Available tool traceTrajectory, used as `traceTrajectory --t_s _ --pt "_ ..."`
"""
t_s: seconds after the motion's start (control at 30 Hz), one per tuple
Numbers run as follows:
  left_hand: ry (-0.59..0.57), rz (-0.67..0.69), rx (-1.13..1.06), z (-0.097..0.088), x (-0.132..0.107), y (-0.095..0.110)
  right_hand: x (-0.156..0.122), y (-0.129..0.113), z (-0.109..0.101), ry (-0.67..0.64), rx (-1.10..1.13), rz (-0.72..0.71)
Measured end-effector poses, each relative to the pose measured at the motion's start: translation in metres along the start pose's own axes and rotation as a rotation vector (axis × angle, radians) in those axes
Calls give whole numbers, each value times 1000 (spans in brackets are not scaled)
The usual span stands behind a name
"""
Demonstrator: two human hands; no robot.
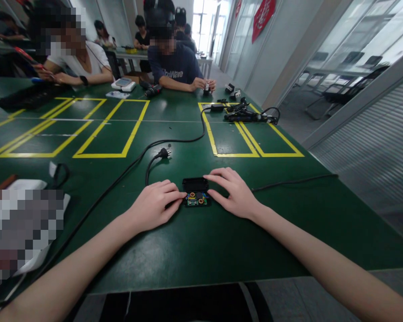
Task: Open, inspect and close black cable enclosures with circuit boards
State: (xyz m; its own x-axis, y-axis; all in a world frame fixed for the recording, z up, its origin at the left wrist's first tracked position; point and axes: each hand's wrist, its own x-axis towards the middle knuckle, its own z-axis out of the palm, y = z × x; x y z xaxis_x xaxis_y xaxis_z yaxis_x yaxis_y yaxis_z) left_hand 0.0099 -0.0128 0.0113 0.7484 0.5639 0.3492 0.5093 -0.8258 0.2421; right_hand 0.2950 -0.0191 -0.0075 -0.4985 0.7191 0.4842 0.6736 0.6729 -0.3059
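A small black power adapter case lies open on the green table, with its circuit board and coloured parts showing. My left hand rests on the table at the case's left end, fingers curled against it. My right hand lies over the right side, fingers stretched and touching the case's upper and right edges. A black power cord with a plug runs from behind my left hand up the table.
Yellow tape rectangles mark the table. A pile of black adapters and cables sits at the back right. Two people sit across the table, their hands on small parts. A long black cable crosses the table. A white object lies at left.
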Motion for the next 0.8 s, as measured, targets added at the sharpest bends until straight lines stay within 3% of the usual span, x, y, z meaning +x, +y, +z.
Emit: traceTrajectory --t_s 0.17,0.43,0.63,0.8 --pt "115 -76 -27 6 1 2 2 2 8 -132 74 83" --pt "4 -71 -143 14 -1 -2 3 2 6 -20 449 210" --pt "39 -177 -282 18 -3 -5 3 0 10 24 710 343" --pt "43 -266 -291 16 -2 0 3 -1 10 17 752 369"
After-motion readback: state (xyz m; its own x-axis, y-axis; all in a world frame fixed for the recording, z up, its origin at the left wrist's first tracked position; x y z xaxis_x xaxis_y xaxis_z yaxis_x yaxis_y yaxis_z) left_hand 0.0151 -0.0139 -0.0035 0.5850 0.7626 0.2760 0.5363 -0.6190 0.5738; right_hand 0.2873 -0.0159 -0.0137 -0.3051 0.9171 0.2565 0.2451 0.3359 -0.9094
